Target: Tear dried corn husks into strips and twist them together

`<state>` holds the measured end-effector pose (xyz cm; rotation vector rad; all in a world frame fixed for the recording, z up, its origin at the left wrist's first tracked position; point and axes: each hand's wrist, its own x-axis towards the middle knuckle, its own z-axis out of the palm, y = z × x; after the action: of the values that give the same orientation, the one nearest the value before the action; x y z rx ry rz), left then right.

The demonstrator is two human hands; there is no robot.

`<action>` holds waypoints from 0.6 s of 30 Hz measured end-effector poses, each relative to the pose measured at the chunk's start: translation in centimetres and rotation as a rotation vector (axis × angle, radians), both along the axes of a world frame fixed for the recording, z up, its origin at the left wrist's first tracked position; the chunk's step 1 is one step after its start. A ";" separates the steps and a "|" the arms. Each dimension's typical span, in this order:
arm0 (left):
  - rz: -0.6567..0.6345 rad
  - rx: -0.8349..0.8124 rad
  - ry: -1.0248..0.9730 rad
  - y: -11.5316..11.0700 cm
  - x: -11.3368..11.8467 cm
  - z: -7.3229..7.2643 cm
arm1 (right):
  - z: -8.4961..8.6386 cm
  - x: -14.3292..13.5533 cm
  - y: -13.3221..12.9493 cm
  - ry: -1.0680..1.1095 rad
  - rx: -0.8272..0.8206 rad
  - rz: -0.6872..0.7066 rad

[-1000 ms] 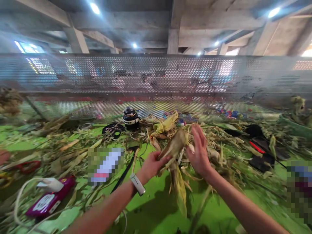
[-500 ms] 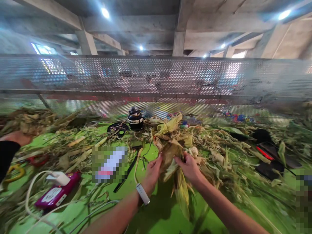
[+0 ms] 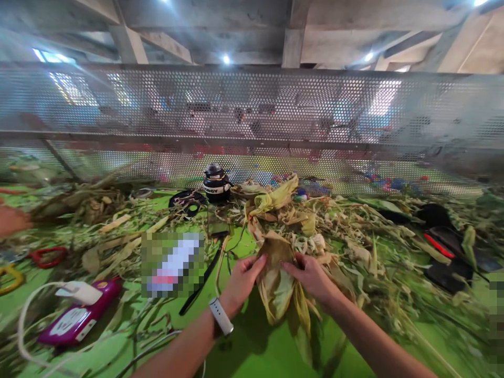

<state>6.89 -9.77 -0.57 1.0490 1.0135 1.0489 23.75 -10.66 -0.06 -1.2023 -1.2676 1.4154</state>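
Between my two hands a broad, dry corn husk (image 3: 275, 299) is spread out, brown toward the top and paler green-yellow below. My left hand (image 3: 243, 278), with a white band at the wrist, pinches its left edge between thumb and fingers. On the opposite edge my right hand (image 3: 311, 275) grips the husk, thumb on its face. Just beyond stands a bundle of twisted yellowish husks (image 3: 275, 199). More husk strips hang below my right hand over the green table (image 3: 252, 352).
Husk scraps (image 3: 354, 236) litter the table. A black jar (image 3: 216, 184) stands before a perforated metal screen (image 3: 252, 115). At left lie a purple power strip (image 3: 81, 315) with a white plug, red-handled scissors (image 3: 49, 257) and cables. Another person's hand (image 3: 13, 220) shows at the left edge.
The husk has been opened out wider and its lower end now hangs lower between my hands. The view has tipped slightly down. The other person's hand has shifted left.
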 end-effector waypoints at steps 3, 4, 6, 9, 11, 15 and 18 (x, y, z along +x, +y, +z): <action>-0.125 -0.013 0.008 0.4 -0.2 0.0 | -0.1 0.3 0.2 -0.069 0.057 -0.038; -0.168 -0.018 0.016 0.5 -0.3 0.0 | 0.0 0.4 0.1 -0.099 0.075 -0.056; -0.200 -0.006 0.045 0.5 -0.4 0.0 | 0.1 0.4 -0.1 -0.146 0.103 -0.072; -0.076 0.087 0.080 0.4 -0.4 -0.2 | 0.1 0.1 -0.8 -0.205 0.105 0.026; 0.033 0.146 0.081 0.2 -0.3 -0.3 | -0.1 -0.2 -1.3 -0.264 0.081 0.080; 0.141 -0.035 -0.155 0.2 0.0 -0.1 | -0.1 -0.6 -1.8 -0.174 0.037 0.181; 0.121 -0.202 -0.317 0.6 0.1 0.1 | 0.7 -0.5 -1.9 0.031 -0.015 0.292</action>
<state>6.95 -9.21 -0.44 0.6399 0.9093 1.1427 23.30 -12.57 0.66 -1.0303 -1.4572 1.6484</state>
